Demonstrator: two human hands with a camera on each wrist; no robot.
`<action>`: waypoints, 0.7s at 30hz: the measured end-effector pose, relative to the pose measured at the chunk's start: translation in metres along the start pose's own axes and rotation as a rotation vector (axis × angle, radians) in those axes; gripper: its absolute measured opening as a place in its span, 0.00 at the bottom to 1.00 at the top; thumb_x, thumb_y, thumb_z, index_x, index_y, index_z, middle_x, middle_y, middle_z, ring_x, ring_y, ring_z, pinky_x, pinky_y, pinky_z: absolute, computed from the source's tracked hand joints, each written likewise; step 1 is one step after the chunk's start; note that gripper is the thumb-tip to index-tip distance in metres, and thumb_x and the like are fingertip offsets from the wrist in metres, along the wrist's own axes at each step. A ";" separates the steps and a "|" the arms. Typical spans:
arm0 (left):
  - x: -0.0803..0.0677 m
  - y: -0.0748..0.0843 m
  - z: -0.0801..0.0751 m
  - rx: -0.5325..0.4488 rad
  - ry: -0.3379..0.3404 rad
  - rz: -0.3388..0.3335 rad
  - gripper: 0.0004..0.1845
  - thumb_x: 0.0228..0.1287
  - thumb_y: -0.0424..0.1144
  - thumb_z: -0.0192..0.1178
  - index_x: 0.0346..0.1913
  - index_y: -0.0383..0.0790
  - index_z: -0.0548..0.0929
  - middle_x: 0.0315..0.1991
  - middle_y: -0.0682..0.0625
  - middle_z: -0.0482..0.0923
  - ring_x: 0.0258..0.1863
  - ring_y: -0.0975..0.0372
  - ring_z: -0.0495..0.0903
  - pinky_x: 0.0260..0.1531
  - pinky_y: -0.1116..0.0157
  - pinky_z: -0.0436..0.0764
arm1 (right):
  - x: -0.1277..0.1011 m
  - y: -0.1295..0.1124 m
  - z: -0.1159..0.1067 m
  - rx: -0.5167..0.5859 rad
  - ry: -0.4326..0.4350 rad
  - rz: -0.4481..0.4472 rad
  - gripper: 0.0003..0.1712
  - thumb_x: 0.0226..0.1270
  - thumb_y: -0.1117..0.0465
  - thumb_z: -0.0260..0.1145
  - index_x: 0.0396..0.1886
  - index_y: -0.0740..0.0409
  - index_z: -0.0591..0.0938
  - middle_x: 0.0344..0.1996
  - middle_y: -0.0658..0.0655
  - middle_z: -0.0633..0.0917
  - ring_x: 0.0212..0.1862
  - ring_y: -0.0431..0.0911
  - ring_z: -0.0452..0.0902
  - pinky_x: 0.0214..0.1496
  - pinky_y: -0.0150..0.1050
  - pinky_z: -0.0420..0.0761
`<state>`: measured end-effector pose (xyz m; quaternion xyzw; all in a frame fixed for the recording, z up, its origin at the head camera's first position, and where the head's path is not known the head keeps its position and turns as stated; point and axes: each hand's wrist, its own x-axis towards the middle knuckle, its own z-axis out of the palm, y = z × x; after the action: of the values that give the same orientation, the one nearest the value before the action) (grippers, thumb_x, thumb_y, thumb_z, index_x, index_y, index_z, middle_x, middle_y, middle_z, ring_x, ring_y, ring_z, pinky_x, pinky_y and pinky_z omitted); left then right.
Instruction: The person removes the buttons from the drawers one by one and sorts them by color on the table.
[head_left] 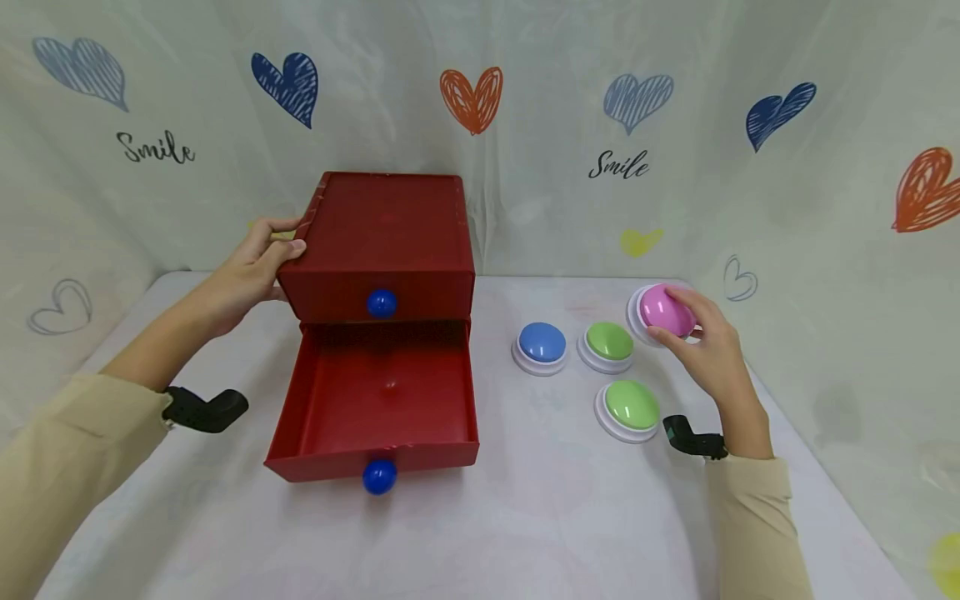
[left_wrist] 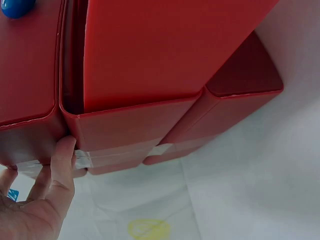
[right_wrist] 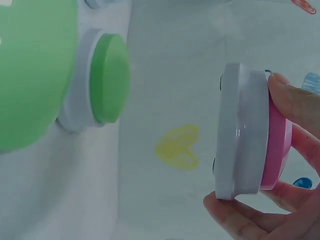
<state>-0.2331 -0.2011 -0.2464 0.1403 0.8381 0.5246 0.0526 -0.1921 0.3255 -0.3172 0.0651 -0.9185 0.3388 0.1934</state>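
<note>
pink button (head_left: 664, 309): glossy plastic | red drawer box (head_left: 381, 242): matt, smooth

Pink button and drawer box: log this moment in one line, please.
right hand: holds pink button, tilted, lifted | left hand: grips red drawer box | bottom drawer: open | blue button, two green buttons: on table

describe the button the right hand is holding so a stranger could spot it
Right of the red drawer box sit four dome buttons. The pink button is farthest right, tilted in the right hand; the others are blue or green.
</note>
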 end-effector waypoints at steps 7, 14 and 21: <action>0.001 -0.001 0.000 -0.006 -0.005 0.004 0.28 0.74 0.49 0.35 0.68 0.41 0.44 0.61 0.44 0.55 0.42 0.72 0.74 0.34 0.69 0.79 | 0.002 0.030 0.005 -0.033 -0.021 0.123 0.36 0.62 0.57 0.65 0.68 0.59 0.64 0.64 0.70 0.64 0.60 0.67 0.62 0.56 0.63 0.68; 0.001 -0.002 -0.001 -0.005 -0.003 0.013 0.27 0.74 0.48 0.35 0.68 0.40 0.44 0.61 0.45 0.54 0.42 0.73 0.74 0.34 0.69 0.79 | 0.001 0.053 0.011 -0.078 -0.059 0.188 0.36 0.63 0.57 0.64 0.68 0.62 0.62 0.63 0.73 0.64 0.62 0.69 0.60 0.58 0.64 0.64; 0.002 -0.003 -0.001 -0.009 -0.001 0.015 0.27 0.74 0.48 0.35 0.68 0.40 0.45 0.59 0.48 0.56 0.41 0.73 0.74 0.34 0.70 0.79 | 0.000 0.069 0.015 -0.105 -0.101 0.198 0.35 0.63 0.59 0.63 0.67 0.65 0.62 0.62 0.74 0.64 0.64 0.70 0.57 0.61 0.64 0.59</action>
<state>-0.2354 -0.2025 -0.2484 0.1464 0.8345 0.5288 0.0497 -0.2139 0.3683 -0.3692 -0.0192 -0.9455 0.3040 0.1154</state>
